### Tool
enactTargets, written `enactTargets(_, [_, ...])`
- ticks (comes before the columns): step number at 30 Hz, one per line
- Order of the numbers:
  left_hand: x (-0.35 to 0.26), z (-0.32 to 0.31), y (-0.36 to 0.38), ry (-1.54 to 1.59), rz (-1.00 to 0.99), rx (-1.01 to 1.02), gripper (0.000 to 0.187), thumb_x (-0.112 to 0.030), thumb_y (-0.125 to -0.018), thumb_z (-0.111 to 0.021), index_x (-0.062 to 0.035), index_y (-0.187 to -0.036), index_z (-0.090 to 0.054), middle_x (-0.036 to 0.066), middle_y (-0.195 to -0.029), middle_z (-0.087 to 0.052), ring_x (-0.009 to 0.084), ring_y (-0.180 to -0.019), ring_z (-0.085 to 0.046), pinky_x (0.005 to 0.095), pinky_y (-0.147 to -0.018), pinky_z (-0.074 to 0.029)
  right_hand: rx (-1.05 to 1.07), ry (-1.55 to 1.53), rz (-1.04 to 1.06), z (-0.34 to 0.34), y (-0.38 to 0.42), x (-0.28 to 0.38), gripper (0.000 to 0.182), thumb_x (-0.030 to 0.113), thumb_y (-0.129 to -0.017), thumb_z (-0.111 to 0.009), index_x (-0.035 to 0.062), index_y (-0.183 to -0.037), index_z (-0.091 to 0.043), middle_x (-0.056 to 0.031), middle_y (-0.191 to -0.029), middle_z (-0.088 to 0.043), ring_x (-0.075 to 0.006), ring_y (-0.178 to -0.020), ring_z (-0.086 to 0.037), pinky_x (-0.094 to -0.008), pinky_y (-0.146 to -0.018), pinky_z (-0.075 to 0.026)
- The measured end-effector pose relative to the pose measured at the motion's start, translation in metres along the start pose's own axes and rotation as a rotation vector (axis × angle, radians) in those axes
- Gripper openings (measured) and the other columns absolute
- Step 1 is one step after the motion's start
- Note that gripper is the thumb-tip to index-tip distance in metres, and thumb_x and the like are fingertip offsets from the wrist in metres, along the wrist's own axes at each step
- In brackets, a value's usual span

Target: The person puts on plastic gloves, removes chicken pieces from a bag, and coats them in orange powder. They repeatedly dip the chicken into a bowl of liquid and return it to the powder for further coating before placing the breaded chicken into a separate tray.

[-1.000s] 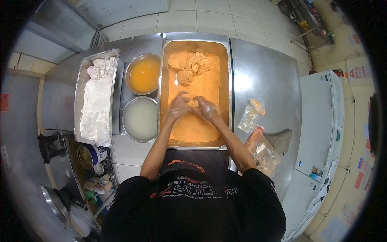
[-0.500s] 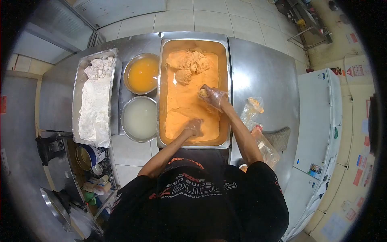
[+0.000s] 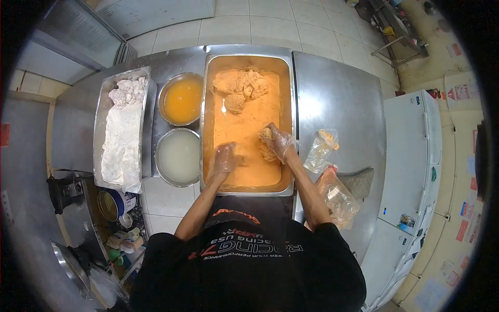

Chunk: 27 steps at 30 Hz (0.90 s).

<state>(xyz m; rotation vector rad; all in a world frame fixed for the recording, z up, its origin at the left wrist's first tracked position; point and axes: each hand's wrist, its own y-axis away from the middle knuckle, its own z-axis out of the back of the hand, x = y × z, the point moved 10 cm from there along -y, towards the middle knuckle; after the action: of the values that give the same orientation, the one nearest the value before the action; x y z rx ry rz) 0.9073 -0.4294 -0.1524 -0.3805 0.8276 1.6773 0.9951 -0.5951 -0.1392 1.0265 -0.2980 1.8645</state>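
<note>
A deep steel tray (image 3: 207, 112) holds orange seasoned flour (image 3: 241, 125). Several flour-coated chicken pieces (image 3: 241, 86) are heaped at its far end. My right hand (image 3: 281, 143), in a clear plastic glove, is closed around a lumpy coated chicken piece (image 3: 267, 151) above the flour on the tray's right side. My left hand (image 3: 224, 157), also gloved, is low over the flour at the near left. Its fingers are smeared by motion, and whether anything is in them cannot be made out.
Left of the tray stand a bowl of orange liquid (image 3: 183, 99) and a bowl of cloudy liquid (image 3: 178, 157). Beyond them is a tray of white flour (image 3: 122, 140) with pale coated pieces. Plastic bags (image 3: 335, 200) and a grey cloth pad (image 3: 358, 183) lie on the right.
My left hand has moved left and away from my body, within the tray. My right hand has come slightly lower, and more of the coated piece shows beneath it.
</note>
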Motion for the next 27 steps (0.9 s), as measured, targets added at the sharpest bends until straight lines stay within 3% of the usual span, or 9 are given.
enactTargets(4, [-0.028,0.016,-0.014,0.032,-0.284,-0.445,0.031,-0.008,-0.074,-0.062,0.0015,-0.103,-0.060,0.024,-0.096,-0.063,0.0374,-0.092,-0.060,0.0431,-0.082,-0.047,-0.466,0.248,0.301,0.001,0.016,0.062,0.049,0.041,-0.097,-0.038,-0.0045,-0.112,-0.049,-0.0199,-0.073,-0.059,-0.0286,-0.065,-0.060,-0.0385,-0.056,-0.046])
enactTargets(6, [-0.005,-0.034,-0.061,0.150,-0.238,-0.163,0.035,-0.006,-0.065,-0.067,0.0010,-0.099,-0.061,0.022,-0.089,-0.063,0.0369,-0.088,-0.060,0.0421,-0.079,-0.047,-0.275,-0.114,-0.139,-0.018,-0.006,0.028,0.039,0.033,-0.096,-0.045,-0.0027,-0.113,-0.048,-0.0204,-0.074,-0.060,-0.0300,-0.066,-0.060,-0.0391,-0.060,-0.047])
enactTargets(7, [-0.015,-0.002,-0.050,0.149,-0.206,-0.258,0.038,-0.005,-0.065,-0.066,0.0005,-0.101,-0.058,0.023,-0.095,-0.061,0.0382,-0.095,-0.056,0.0423,-0.084,-0.044,-0.445,0.241,0.117,0.007,0.005,0.064,0.033,0.024,-0.093,-0.051,-0.0017,-0.112,-0.046,-0.0208,-0.075,-0.060,-0.0335,-0.066,-0.059,-0.0431,-0.059,-0.046])
enactTargets(12, [-0.056,0.023,-0.041,-0.061,-0.190,-0.292,0.019,0.004,-0.062,-0.059,0.0011,-0.081,-0.061,0.022,-0.074,-0.061,0.0381,-0.073,-0.061,0.0432,-0.062,-0.049,-0.342,0.054,-0.025,0.002,-0.006,0.048,0.029,0.019,-0.091,-0.054,-0.0012,-0.109,-0.045,-0.0211,-0.073,-0.060,-0.0354,-0.061,-0.058,-0.0448,-0.052,-0.044])
enactTargets(14, [-0.062,0.075,-0.018,0.189,-0.501,-0.716,0.015,0.003,-0.062,-0.062,0.0014,-0.077,-0.061,0.021,-0.070,-0.061,0.0388,-0.067,-0.061,0.0429,-0.057,-0.049,-0.349,0.208,0.064,0.009,-0.016,0.063,0.028,0.020,-0.092,-0.053,-0.0012,-0.108,-0.045,-0.0210,-0.072,-0.060,-0.0349,-0.059,-0.057,-0.0444,-0.049,-0.044])
enactTargets(18, [-0.056,0.023,-0.058,0.094,-0.127,-0.174,0.010,-0.001,-0.064,-0.064,0.0002,-0.074,-0.060,0.020,-0.072,-0.061,0.0375,-0.071,-0.061,0.0420,-0.061,-0.048,-0.355,0.117,-0.139,0.026,0.006,0.071,0.026,0.019,-0.091,-0.051,-0.0010,-0.107,-0.045,-0.0221,-0.074,-0.061,-0.0377,-0.065,-0.059,-0.0467,-0.055,-0.044])
enactTargets(21, [-0.055,0.060,-0.053,0.098,-0.293,-0.369,0.013,-0.007,-0.064,-0.067,0.0002,-0.072,-0.060,0.021,-0.069,-0.061,0.0377,-0.067,-0.061,0.0411,-0.059,-0.048,-0.571,0.069,0.157,0.014,-0.001,0.051,0.033,0.027,-0.093,-0.046,-0.0006,-0.111,-0.046,-0.0218,-0.078,-0.062,-0.0360,-0.067,-0.061,-0.0444,-0.057,-0.045])
enactTargets(24, [-0.042,0.027,-0.064,-0.082,-0.186,-0.228,0.015,-0.008,-0.063,-0.068,0.0000,-0.074,-0.062,0.021,-0.073,-0.063,0.0362,-0.071,-0.063,0.0414,-0.062,-0.050,-0.335,0.299,-0.063,-0.009,-0.006,0.057,0.054,0.044,-0.098,-0.027,0.0006,-0.125,-0.045,-0.0191,-0.085,-0.066,-0.0304,-0.068,-0.062,-0.0392,-0.062,-0.048])
enactTargets(27, [-0.033,0.068,-0.061,0.168,-0.261,-0.243,0.015,-0.006,-0.063,-0.066,0.0001,-0.076,-0.064,0.022,-0.077,-0.064,0.0366,-0.077,-0.064,0.0409,-0.065,-0.051,-0.328,-0.780,-0.234,-0.007,0.004,0.040,0.061,0.046,-0.099,-0.017,-0.0008,-0.122,-0.049,-0.0170,-0.087,-0.067,-0.0286,-0.072,-0.063,-0.0383,-0.066,-0.049])
